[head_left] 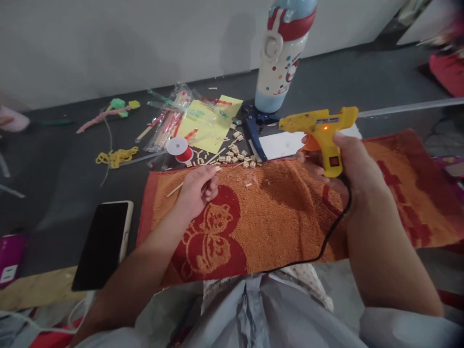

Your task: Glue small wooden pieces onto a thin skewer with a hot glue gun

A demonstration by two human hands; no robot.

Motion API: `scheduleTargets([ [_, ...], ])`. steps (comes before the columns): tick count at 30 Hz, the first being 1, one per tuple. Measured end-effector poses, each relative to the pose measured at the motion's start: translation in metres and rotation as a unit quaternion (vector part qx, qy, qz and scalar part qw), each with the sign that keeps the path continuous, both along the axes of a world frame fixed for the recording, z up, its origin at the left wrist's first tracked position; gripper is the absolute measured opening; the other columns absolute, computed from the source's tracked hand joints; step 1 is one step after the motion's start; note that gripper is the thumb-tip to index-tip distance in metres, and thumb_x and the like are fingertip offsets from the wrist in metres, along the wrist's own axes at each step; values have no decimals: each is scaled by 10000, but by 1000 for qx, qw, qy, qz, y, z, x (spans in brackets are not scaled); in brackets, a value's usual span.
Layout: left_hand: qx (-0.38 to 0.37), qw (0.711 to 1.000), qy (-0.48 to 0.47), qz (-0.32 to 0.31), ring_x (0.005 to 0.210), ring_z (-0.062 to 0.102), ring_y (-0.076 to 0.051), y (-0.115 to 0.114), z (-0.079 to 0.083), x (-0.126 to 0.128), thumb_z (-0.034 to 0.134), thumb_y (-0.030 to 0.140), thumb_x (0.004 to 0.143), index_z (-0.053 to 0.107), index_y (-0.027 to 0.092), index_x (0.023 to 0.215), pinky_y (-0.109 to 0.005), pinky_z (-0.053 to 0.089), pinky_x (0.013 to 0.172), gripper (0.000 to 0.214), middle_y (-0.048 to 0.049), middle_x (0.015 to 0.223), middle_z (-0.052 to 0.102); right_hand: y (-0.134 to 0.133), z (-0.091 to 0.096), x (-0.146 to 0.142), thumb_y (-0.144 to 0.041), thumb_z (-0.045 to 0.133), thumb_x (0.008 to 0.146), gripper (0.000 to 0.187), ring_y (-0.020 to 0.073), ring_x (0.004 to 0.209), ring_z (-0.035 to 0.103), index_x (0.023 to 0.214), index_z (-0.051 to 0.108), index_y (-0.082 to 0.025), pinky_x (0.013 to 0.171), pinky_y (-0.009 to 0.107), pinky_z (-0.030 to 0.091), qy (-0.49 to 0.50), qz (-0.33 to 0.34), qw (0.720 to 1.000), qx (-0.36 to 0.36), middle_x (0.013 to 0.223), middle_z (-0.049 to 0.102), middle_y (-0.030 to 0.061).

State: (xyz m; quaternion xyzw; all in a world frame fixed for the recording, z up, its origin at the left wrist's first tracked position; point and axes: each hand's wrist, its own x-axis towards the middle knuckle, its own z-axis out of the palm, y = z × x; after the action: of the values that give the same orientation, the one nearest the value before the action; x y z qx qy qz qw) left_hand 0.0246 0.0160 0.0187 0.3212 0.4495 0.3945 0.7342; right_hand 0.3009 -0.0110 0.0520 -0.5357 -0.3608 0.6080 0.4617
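My right hand [357, 162] grips a yellow hot glue gun [321, 121] by its handle, with fingers near the orange trigger. A small light glows on the gun's side, and a clear glue stick [406, 107] runs out of its back. Above the orange towel [275, 217], my left hand [201, 186] pinches a small pale wooden stick piece [217, 168] between thumb and finger. Just beyond that hand lie several cut stick pieces [237, 153]. One loose piece [248, 184] rests on the towel. A thin stick [174, 190] lies beside the left hand.
Behind the towel stand a spool of red thread [180, 150] and a tall water bottle [284, 58]. Blue-handled pliers [254, 133] lie near yellow paper [203, 128] and bagged sticks [170, 121]. At left are a phone [103, 241] and yellow yarn [116, 157]. The gun's black cord [335, 229] crosses the towel.
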Motion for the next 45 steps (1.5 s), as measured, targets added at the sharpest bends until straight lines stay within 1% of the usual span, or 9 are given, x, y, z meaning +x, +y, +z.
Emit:
scheduleTargets([
  [2,-6,999,-34,14,347,287,-18,1,0,-1,683,247,699,601,127,739,-143,202,339,151,74,447,433,-1,7,-15,-418,610,780,279,61,466,413,930,592,-183,396,239,248,-9,27,999,17,749,650,40],
  [5,-16,997,-70,25,354,274,-17,2,0,-2,644,243,742,608,120,728,-146,192,340,129,73,449,405,4,8,-35,-378,656,774,274,61,428,442,909,629,-142,342,210,256,8,69,997,35,663,653,40],
  [8,-23,996,-86,28,358,267,-18,2,-1,-3,626,234,760,613,115,743,-149,184,343,121,74,449,393,12,-5,-46,-410,629,802,306,73,426,489,931,627,-133,331,191,333,63,133,989,30,658,669,47],
  [11,-24,995,-90,39,363,280,-23,2,-2,-4,627,231,768,583,135,738,-156,180,348,110,73,453,393,16,-20,-46,-426,645,800,307,98,432,537,893,613,-135,333,198,411,91,191,977,22,667,689,66],
  [15,-28,996,-72,39,356,287,-25,2,-2,-5,628,251,784,520,164,707,-170,176,355,158,72,463,400,11,-29,-46,-438,666,783,308,96,408,539,840,620,-139,316,177,421,113,182,977,22,596,661,37],
  [17,-30,997,-65,38,354,284,-24,2,-1,-4,634,253,782,510,169,707,-170,176,356,168,74,464,402,8,-30,-47,-442,672,776,312,97,405,543,830,629,-139,318,177,429,103,196,975,15,583,652,29],
  [25,-51,997,-47,41,346,291,-26,2,-2,-3,664,244,769,547,169,779,-169,179,358,139,81,439,411,7,-33,-51,-436,664,791,286,87,412,535,783,619,-153,355,178,417,86,229,969,29,558,630,15],
  [34,-47,997,-51,32,343,299,-24,2,-3,-3,680,245,752,548,167,779,-167,185,353,156,77,438,437,5,-34,-51,-463,664,784,312,95,446,538,743,610,-158,368,187,410,68,241,968,22,554,616,15],
  [45,-43,997,-52,27,346,295,-22,0,-2,-3,675,236,758,552,161,778,-165,194,355,145,76,442,440,5,-37,-48,-419,641,821,279,88,461,541,745,596,-155,385,181,418,83,255,963,39,570,611,17],
])
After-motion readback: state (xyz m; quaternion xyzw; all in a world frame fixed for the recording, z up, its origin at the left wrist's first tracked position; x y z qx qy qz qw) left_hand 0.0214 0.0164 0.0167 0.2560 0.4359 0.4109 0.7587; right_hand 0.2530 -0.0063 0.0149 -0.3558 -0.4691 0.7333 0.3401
